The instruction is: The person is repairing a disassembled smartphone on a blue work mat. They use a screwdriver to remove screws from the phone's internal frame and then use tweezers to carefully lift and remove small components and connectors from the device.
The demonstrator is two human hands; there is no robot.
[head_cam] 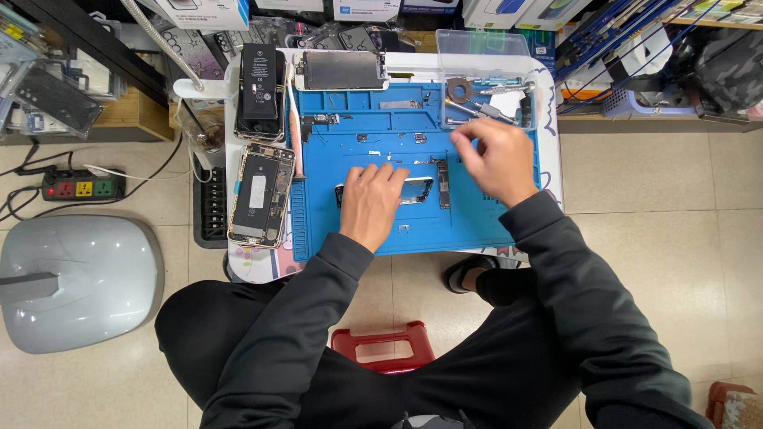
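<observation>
Left hand (370, 202) on phone frame (415, 191)

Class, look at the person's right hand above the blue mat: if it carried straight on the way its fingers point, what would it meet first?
The right hand points up and left, so it would probably first meet the clear tray of metal tools at the blue mat's far edge. Its height above the mat is unclear.

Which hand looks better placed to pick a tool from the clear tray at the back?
Probably the right hand: it is raised just in front of the clear tray, while the left hand lies flat on the phone frame.
</observation>
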